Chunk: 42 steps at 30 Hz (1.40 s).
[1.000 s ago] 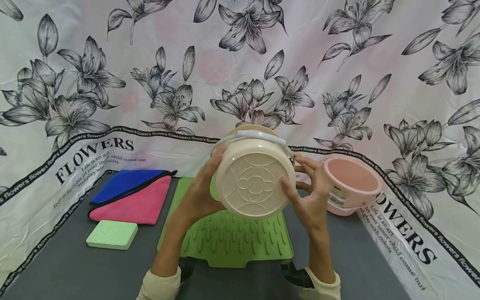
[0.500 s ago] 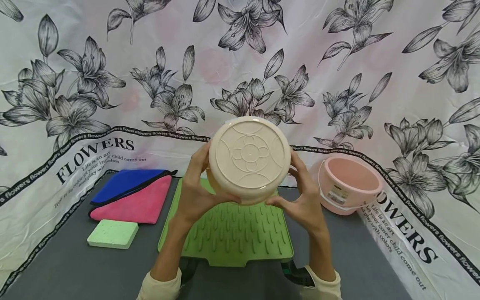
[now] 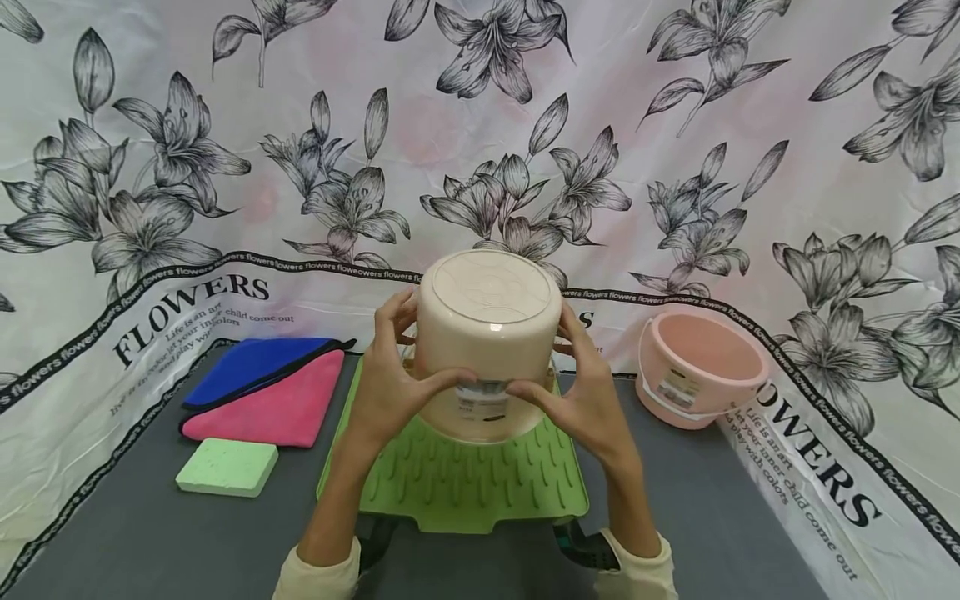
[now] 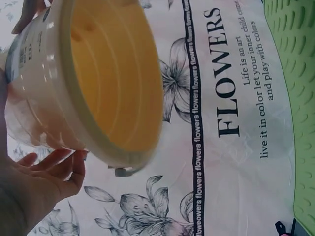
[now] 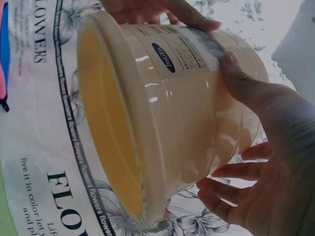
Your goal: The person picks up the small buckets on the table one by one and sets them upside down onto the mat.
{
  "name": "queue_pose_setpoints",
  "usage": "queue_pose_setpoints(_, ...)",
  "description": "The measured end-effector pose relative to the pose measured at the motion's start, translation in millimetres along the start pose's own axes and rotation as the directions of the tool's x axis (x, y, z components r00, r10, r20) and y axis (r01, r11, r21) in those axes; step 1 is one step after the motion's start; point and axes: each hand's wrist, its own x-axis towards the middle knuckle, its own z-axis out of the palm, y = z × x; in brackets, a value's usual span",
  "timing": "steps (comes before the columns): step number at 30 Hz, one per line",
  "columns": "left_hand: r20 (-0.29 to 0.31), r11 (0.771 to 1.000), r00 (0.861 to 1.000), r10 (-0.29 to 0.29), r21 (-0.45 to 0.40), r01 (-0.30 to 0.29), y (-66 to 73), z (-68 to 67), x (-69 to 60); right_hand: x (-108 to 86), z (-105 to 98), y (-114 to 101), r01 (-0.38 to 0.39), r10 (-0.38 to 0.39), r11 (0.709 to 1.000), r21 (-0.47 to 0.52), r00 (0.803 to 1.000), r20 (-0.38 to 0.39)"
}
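Left hand (image 3: 386,387) and right hand (image 3: 588,396): both grasping the cream bucket (image 3: 487,337), fingers round its sides, thumbs on the front wall near the printed label (image 5: 184,49). Bucket is upside down, base up and tilted, lifted in the air; in the head view its lower edge overlaps the green mat (image 3: 472,500). Wrist views look into its mouth: ringed inner wall, looks yellow. Handle lug (image 4: 123,172) at the rim.

Pink bucket (image 3: 651,367) upright on the right, well apart from the hands, pink inner wall visible, handle hanging down its front, label there too.

Surface: dark grey tabletop (image 3: 187,550), ribbed mat on it in the middle; left, folded blue-and-pink cloth (image 3: 266,396), pale green sponge (image 3: 227,467) just in front. Behind: white sheet (image 3: 431,129), black line-drawn lilies, "FLOWERS" lettering along a black-edged border.
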Motion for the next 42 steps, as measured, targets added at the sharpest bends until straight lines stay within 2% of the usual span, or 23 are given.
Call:
queue_pose_setpoints(4, 0.014, 0.999, 0.999, -0.040, 0.005, 0.040, -1.6, -3.6, 2.1, 1.9, 6.6, -0.2, -0.037, 0.037, 0.999, 0.000, 0.999, 0.018)
queue_pose_setpoints(11, 0.015, 0.998, 0.999, -0.050, 0.029, 0.050, -2.7, -14.4, 2.8, 4.5, 20.9, -0.7, -0.084, 0.083, 0.996, 0.003, 0.996, 0.041)
queue_pose_setpoints(23, -0.013, 0.975, 0.987, -0.159, 0.157, 0.159, 7.9, -33.6, 2.6, 2.6, 40.5, -10.8, -0.138, 0.135, 0.990, 0.034, 0.987, 0.089)
queue_pose_setpoints(25, -0.012, 0.964, 0.978, -0.206, 0.170, 0.205, 10.8, -37.1, 2.6, 2.8, 43.9, -12.4, -0.149, 0.145, 0.988, 0.034, 0.984, 0.102)
queue_pose_setpoints(28, 0.008, 0.939, 0.958, -0.287, 0.202, 0.280, 12.8, -42.1, 3.4, 2.7, 48.8, -14.6, -0.174, 0.169, 0.984, 0.030, 0.979, 0.116)
queue_pose_setpoints(31, 0.059, 0.910, 0.929, -0.365, 0.233, 0.343, 10.7, -47.7, 4.9, 2.5, 55.2, -14.8, -0.203, 0.199, 0.979, 0.019, 0.971, 0.130)
queue_pose_setpoints(35, 0.136, 0.873, 0.880, -0.454, 0.263, 0.410, 4.0, -58.9, 4.2, 0.9, 66.4, -14.9, -0.232, 0.232, 0.972, -0.023, 0.958, 0.171)
queue_pose_setpoints(38, 0.176, 0.854, 0.858, -0.483, 0.310, 0.418, -2.9, -66.8, 2.8, -1.3, 75.6, -15.7, -0.242, 0.252, 0.968, -0.073, 0.941, 0.228)
queue_pose_setpoints(42, 0.219, 0.858, 0.854, -0.473, 0.337, 0.388, -16.7, -71.8, 2.7, -3.5, 85.2, -14.6, -0.226, 0.251, 0.967, -0.118, 0.929, 0.271)
